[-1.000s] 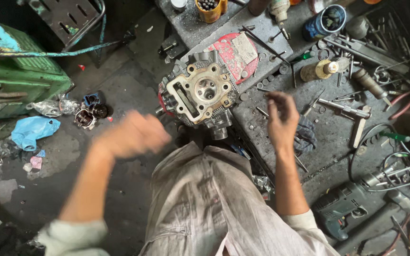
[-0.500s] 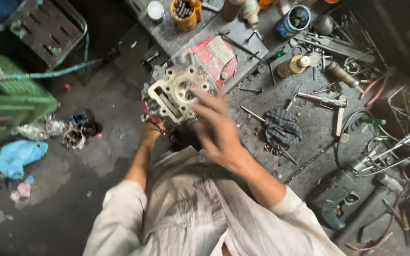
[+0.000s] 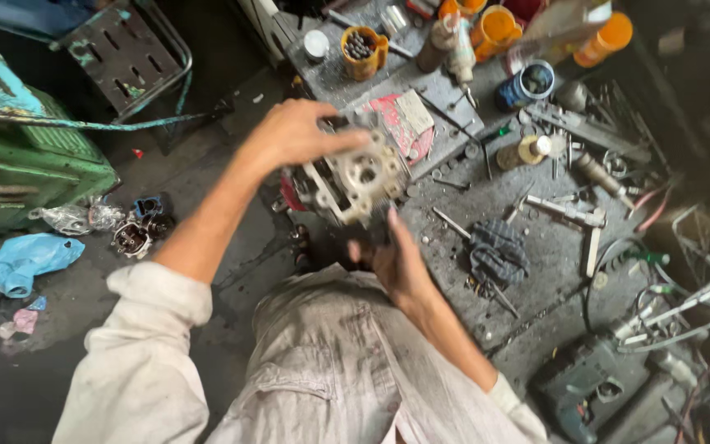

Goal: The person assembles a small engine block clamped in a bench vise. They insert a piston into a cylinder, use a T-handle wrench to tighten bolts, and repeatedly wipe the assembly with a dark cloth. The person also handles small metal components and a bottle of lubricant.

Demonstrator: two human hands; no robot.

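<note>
A pale metal engine block with a round bore and several bolt holes is tilted at the near edge of the grimy workbench. My left hand grips its top left side, fingers curled over the casting. My right hand supports it from below at the near side, with the thumb up against the block. Both sleeves are pale and stained. The underside of the block is hidden by my hands.
On the bench lie a dark ridged glove, loose bolts and rods, a yellow cup of parts, bottles and orange jars, and a grey power drill. A green machine, a blue bag and small engine parts sit on the floor at left.
Both hands have closed on the engine block and tipped it. One second ago both hands were off it; half a second ago the right hand lay over it.
</note>
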